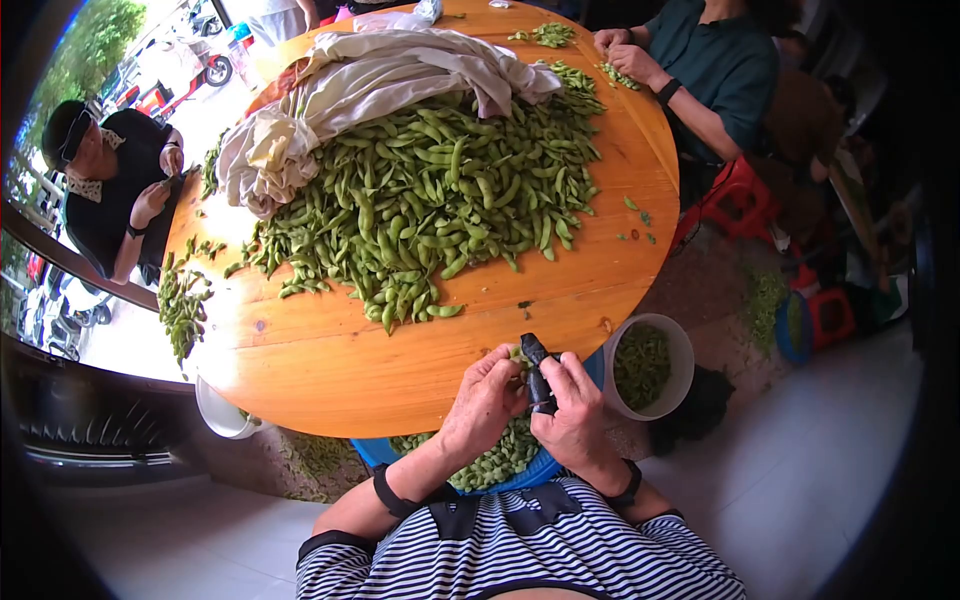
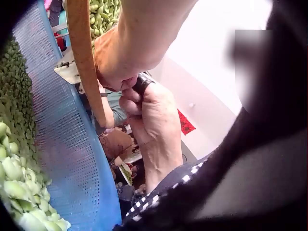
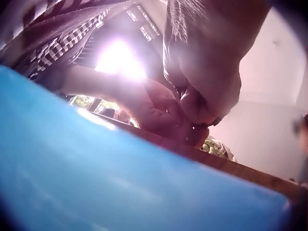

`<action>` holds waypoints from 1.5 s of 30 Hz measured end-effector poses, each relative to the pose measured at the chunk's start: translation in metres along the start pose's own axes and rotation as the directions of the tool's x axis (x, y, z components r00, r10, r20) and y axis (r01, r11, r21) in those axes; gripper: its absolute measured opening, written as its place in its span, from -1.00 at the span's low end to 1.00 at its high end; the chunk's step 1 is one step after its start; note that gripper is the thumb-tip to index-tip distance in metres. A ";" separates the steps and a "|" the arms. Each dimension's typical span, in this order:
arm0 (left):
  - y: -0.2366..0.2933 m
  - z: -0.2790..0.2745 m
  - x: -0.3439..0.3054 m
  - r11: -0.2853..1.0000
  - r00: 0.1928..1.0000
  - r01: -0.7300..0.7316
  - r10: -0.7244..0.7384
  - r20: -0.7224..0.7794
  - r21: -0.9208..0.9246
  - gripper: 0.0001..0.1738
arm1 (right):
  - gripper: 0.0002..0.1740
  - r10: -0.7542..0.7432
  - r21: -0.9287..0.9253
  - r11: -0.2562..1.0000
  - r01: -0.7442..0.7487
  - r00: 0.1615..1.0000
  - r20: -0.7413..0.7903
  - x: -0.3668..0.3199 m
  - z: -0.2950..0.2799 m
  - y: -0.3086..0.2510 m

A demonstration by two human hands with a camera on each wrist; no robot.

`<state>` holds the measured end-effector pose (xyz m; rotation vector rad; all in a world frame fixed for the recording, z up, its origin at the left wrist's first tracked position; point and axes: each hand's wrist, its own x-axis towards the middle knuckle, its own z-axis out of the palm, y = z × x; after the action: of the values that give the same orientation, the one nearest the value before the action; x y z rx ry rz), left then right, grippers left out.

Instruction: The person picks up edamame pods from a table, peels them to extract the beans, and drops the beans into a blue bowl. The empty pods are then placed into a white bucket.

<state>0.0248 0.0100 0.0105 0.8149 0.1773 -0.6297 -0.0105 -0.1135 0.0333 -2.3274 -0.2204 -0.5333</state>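
Observation:
Above the front edge of the table, my left hand [image 1: 482,405] pinches a green soybean pod [image 1: 518,354] between thumb and fingers. My right hand [image 1: 573,415] meets it there, black coverings [image 1: 541,388] on its thumb and a finger, gripping the same pod. Most of the pod is hidden by the fingers. Below both hands a blue basket [image 2: 77,159] holds shelled green beans [image 1: 500,462]. Close together, the two hands also show in the left wrist view and the right wrist view, where the pod is hidden.
A large heap of soybean pods [image 1: 400,210] covers much of the round wooden table [image 1: 560,300], partly under a pale cloth [image 1: 370,70]. A white bucket [image 1: 680,350] of pods stands right. Another white bucket [image 1: 222,412] is left. Two people sit across, handling pods.

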 end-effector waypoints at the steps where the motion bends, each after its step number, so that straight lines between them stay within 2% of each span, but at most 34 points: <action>1: 0.002 0.005 -0.002 0.992 0.999 0.027 -0.032 -0.037 -0.124 -0.82 | -0.62 0.017 0.028 0.999 -0.017 1.000 0.003 0.001 -0.003 -0.001; 3: 0.005 0.008 -0.003 0.989 0.998 0.050 -0.055 -0.036 -0.142 -0.83 | -0.62 0.033 0.059 0.998 -0.033 0.999 0.003 0.003 -0.006 0.000; 5: 0.006 0.005 -0.004 0.985 0.996 0.073 -0.080 -0.038 -0.159 -0.83 | -0.61 0.017 0.195 0.981 -0.014 1.000 -0.010 0.004 -0.010 0.005; 7: 0.008 -0.004 -0.005 0.993 0.991 0.053 -0.040 0.130 -0.101 -0.83 | -0.61 0.043 0.251 0.967 -0.043 0.999 0.003 0.007 -0.014 0.010; 8: 0.010 -0.005 -0.006 0.994 0.991 0.054 -0.041 0.129 -0.099 -0.83 | -0.62 0.187 0.393 0.890 -0.230 0.972 0.146 0.007 -0.018 0.012; 9: 0.012 -0.005 -0.008 0.996 0.992 0.065 -0.058 0.112 -0.058 -0.82 | -0.63 0.296 0.495 0.763 -0.416 0.905 0.304 0.008 -0.022 0.012; 10: 0.013 -0.005 -0.009 0.997 0.993 0.075 -0.073 0.094 -0.017 -0.81 | -0.64 0.353 0.548 0.672 -0.499 0.865 0.355 0.011 -0.025 0.008; 11: 0.013 -0.003 -0.008 0.997 0.993 0.075 -0.073 0.095 -0.016 -0.81 | -0.64 0.353 0.548 0.672 -0.499 0.866 0.355 0.010 -0.024 0.009; 13: 0.009 0.000 -0.008 0.994 0.995 0.043 -0.034 0.092 -0.098 -0.79 | -0.62 0.241 0.405 0.852 -0.332 0.935 0.259 0.009 -0.021 0.014; 14: 0.006 -0.003 -0.007 0.994 0.995 0.043 -0.035 0.089 -0.099 -0.79 | -0.62 0.241 0.406 0.851 -0.334 0.934 0.262 0.007 -0.019 0.014; 16: -0.002 -0.012 -0.002 0.988 0.996 0.042 -0.029 0.087 -0.151 -0.73 | -0.57 0.079 0.245 0.963 -0.113 0.986 0.145 0.002 -0.013 0.010; 20: -0.005 -0.010 -0.002 0.991 0.994 -0.022 0.036 0.102 -0.135 -0.67 | -0.52 -0.011 0.191 0.982 -0.005 0.996 0.085 0.000 -0.009 0.004; 22: -0.001 0.001 -0.005 0.982 0.999 -0.042 0.039 -0.019 -0.184 -0.67 | -0.52 -0.016 0.190 0.982 -0.001 0.996 0.086 0.000 -0.008 0.002; 23: -0.003 -0.003 -0.004 0.982 0.999 -0.043 0.040 -0.019 -0.184 -0.67 | -0.51 -0.019 0.187 0.982 0.003 0.996 0.086 0.001 -0.008 0.001; 27: -0.014 -0.015 -0.002 0.975 0.998 -0.020 0.033 0.056 -0.220 -0.64 | -0.52 -0.012 0.201 0.980 -0.010 0.994 0.109 0.002 -0.009 0.001; 28: -0.015 -0.014 -0.003 0.965 0.996 -0.027 0.049 0.077 -0.261 -0.66 | -0.53 -0.022 0.214 0.977 0.004 0.996 0.081 0.002 -0.009 0.001; 32: -0.009 -0.013 -0.005 0.972 0.995 -0.003 0.025 0.093 -0.236 -0.68 | -0.55 -0.010 0.240 0.971 0.004 1.000 0.024 0.002 -0.014 0.006; 33: -0.008 -0.015 -0.006 0.974 0.990 0.036 -0.005 0.138 -0.226 -0.67 | -0.55 -0.010 0.241 0.971 0.004 1.000 0.024 0.001 -0.016 0.009; 35: -0.006 -0.017 -0.008 0.974 0.983 0.073 -0.034 0.180 -0.215 -0.66 | -0.60 0.049 0.299 0.952 -0.067 0.997 0.066 0.000 -0.022 0.019; 36: -0.003 -0.015 -0.011 0.997 0.981 0.047 -0.035 0.190 -0.058 -0.64 | -0.69 0.161 0.387 0.899 -0.206 0.976 0.144 -0.003 -0.025 0.022; 37: -0.002 -0.013 -0.014 0.995 0.979 0.018 -0.038 0.200 0.099 -0.62 | -0.64 0.242 0.443 0.842 -0.307 0.950 0.198 -0.006 -0.029 0.027; 39: 0.002 -0.006 -0.018 0.988 0.975 -0.013 -0.021 0.220 0.154 -0.60 | -0.68 0.360 0.482 0.761 -0.434 0.901 0.243 -0.003 -0.046 0.027; 40: 0.004 -0.004 -0.019 0.976 0.973 -0.039 -0.012 0.230 0.216 -0.60 | -0.72 0.418 0.626 0.617 -0.477 0.872 0.253 -0.003 -0.054 0.032; 41: 0.006 -0.001 -0.020 0.959 0.971 -0.065 -0.003 0.240 0.277 -0.59 | -0.71 0.425 0.526 0.723 -0.449 0.888 0.175 -0.002 -0.061 0.039; 43: 0.009 -0.005 -0.024 0.945 0.977 -0.037 -0.035 0.211 0.325 -0.62 | -0.68 0.503 0.640 0.622 -0.451 0.857 0.115 -0.004 -0.076 0.052; 45: 0.005 -0.022 -0.025 0.820 0.886 -0.051 -0.226 0.404 0.570 -0.72 | -0.69 0.548 0.632 0.650 -0.422 0.836 -0.006 -0.006 -0.089 0.067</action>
<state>0.0098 0.0400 0.0084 1.2126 -0.4354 -0.9721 -0.0234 -0.2235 0.0464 -1.5761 0.3025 -0.3391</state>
